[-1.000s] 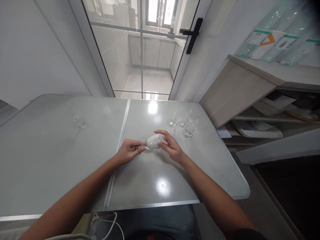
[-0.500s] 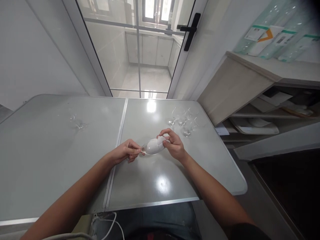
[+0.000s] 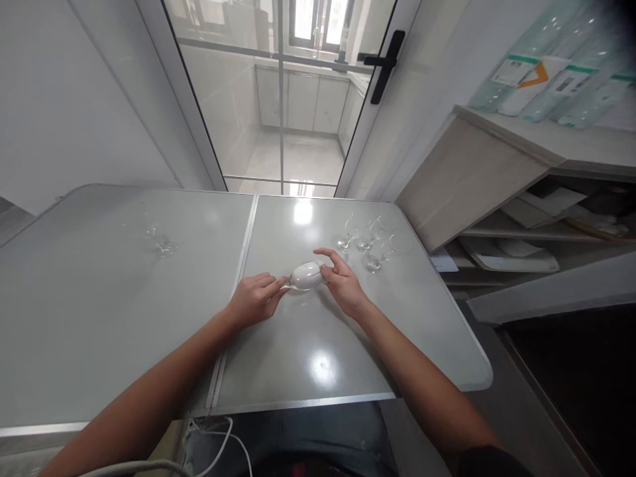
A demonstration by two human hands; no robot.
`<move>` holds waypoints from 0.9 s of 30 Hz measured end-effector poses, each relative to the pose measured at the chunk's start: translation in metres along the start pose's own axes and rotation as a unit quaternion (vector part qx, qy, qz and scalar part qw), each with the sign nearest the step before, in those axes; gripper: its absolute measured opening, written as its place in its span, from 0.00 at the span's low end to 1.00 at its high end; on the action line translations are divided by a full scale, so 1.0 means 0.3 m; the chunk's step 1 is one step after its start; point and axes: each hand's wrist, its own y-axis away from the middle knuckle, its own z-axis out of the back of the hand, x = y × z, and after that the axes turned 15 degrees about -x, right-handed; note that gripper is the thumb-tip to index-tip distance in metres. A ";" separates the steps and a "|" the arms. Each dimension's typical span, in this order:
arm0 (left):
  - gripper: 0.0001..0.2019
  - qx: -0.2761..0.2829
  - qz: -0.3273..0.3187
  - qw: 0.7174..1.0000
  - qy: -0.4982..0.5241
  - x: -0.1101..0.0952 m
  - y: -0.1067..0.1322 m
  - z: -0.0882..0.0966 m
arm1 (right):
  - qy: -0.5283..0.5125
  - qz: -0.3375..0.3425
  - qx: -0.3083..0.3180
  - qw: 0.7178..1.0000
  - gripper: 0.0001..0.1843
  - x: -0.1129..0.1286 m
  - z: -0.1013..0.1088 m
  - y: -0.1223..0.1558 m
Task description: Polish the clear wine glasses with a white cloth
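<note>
A stemmed wine glass [image 3: 297, 286] lies sideways above the table between my hands, its mouth toward the right. White material, apparently a cloth [image 3: 307, 273], fills its bowl. My left hand [image 3: 257, 295] is closed around the stem and foot end, with the foot mostly hidden by the fingers. At the mouth, my right hand [image 3: 342, 281] pinches the cloth against the rim with the thumb. Its index finger stands out, stretched away from the glass, and the other fingers are partly hidden.
Several clear stemmed glasses [image 3: 373, 265] stand at the table's back right. Another clear glass [image 3: 163, 248] is on the left half of the table [image 3: 99, 318]. Right of the table is a wooden shelf [image 3: 501, 146] with plastic bottles on top. A glass door [image 3: 238, 119] lies behind.
My left hand has turned over, its back now facing up, and the glass has shifted slightly up and tilted. My right index finger has lifted off the cloth, which sits deeper in the bowl.
</note>
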 end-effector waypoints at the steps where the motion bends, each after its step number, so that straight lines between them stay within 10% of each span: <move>1: 0.11 0.012 0.031 0.999 0.026 -0.005 -0.003 0.001 | -0.006 -0.008 0.009 1.000 0.26 0.004 0.002 -0.001; 4: 0.14 0.090 0.228 0.953 0.178 -0.010 -0.020 0.013 | 0.001 -0.009 0.053 0.999 0.27 0.020 0.006 0.005; 7: 0.18 0.162 0.421 0.827 0.335 0.011 -0.038 0.028 | 0.027 0.032 0.055 0.998 0.26 0.029 0.016 0.011; 10: 0.18 0.202 0.486 0.748 0.404 0.036 -0.044 0.035 | 0.049 0.063 0.061 0.995 0.24 0.032 0.035 0.008; 12: 0.18 0.208 0.461 0.771 0.387 0.041 -0.039 0.031 | 0.051 0.066 0.073 0.994 0.23 0.033 0.046 0.004; 16: 0.13 0.066 0.250 0.945 0.200 0.027 -0.017 0.010 | 0.032 0.038 0.046 0.998 0.20 0.030 0.044 -0.005; 18: 0.10 0.008 0.111 0.989 0.096 0.017 -0.005 -0.004 | 0.010 -0.005 0.024 1.000 0.19 0.023 0.035 -0.008; 22: 0.11 0.005 0.044 0.998 0.043 -0.007 0.004 -0.019 | -0.036 -0.059 0.011 0.998 0.22 0.014 0.018 -0.007; 27: 0.18 0.111 0.325 0.902 0.262 -0.018 -0.027 0.007 | -0.027 -0.039 0.082 0.996 0.21 0.037 0.026 0.007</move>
